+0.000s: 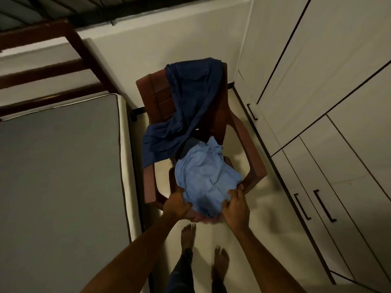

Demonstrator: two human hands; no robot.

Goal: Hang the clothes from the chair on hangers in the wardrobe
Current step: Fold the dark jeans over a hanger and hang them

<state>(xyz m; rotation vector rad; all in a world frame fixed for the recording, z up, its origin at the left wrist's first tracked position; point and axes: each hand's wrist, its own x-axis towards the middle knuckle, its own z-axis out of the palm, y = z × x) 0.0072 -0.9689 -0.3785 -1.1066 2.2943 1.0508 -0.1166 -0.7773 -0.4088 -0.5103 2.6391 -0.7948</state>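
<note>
We're reaching both bare arms straight out and down over the brown plastic armchair [213, 115], and both hands are meeting at the near edge of the crumpled light blue shirt [206, 176]. Our left hand [177, 205] is coming in from the left with its knuckles up, and our right hand [233, 205] is mirroring it from the right, wrist slightly bent. Counting what's in front of us: two garments on one chair, that pale shirt heaped on the seat and the dark blue jeans [186, 108] draped over the backrest and spilling across the left armrest. Our left fingers are curling under the shirt's hem and gripping the cloth; our right fingers are bent and pinching the fabric at its near right corner. The white wardrobe [330, 115] is standing just beside the chair on the right, its doors shut, and we're counting three black bar handles on it. A grey mattress [61, 166] is lying to the left, and our two bare feet are showing on the pale floor below.
</note>
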